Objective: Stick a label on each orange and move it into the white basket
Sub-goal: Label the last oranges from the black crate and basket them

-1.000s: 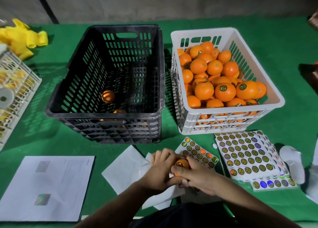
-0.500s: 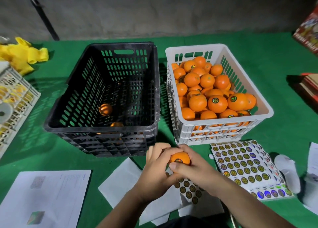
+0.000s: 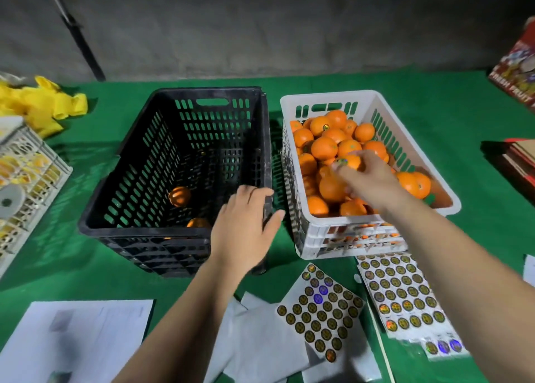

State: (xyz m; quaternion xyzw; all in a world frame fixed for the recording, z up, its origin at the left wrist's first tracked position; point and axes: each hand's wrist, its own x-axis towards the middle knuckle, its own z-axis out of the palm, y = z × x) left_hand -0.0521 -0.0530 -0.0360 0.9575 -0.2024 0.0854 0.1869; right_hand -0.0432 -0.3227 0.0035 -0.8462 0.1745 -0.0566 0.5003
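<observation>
Hands: my right hand is out over the white basket, fingers curled round a labelled orange just above the heap; my left hand lies spread and slack at the near right corner of the black crate, holding nothing.
Step in hand: dropping off. This orange shows its sticker facing up, so I judge the labelling part done and only the release left.
Task's thing: in my right fingers, touching or nearly touching the piled oranges in the basket's middle; blur keeps me from saying which.
Next move: let the fruit settle into a hollow so it won't roll down the heap, then send my left hand into the crate for one of the two unlabelled oranges I can see at its near end.
Label supply: one sticker sheet lies near, between my forearms; a fuller sheet stack sits just in front of the basket, partly under my right arm.
In the way: the crate's tall near wall, which I must reach over; the basket's pile is high, close to its rim on the far side.
Around: loose white backing papers by the sheets, a printed page near left, a pale crate far left, yellow cloth beyond it, a printed carton far right, all on the green worktop.
</observation>
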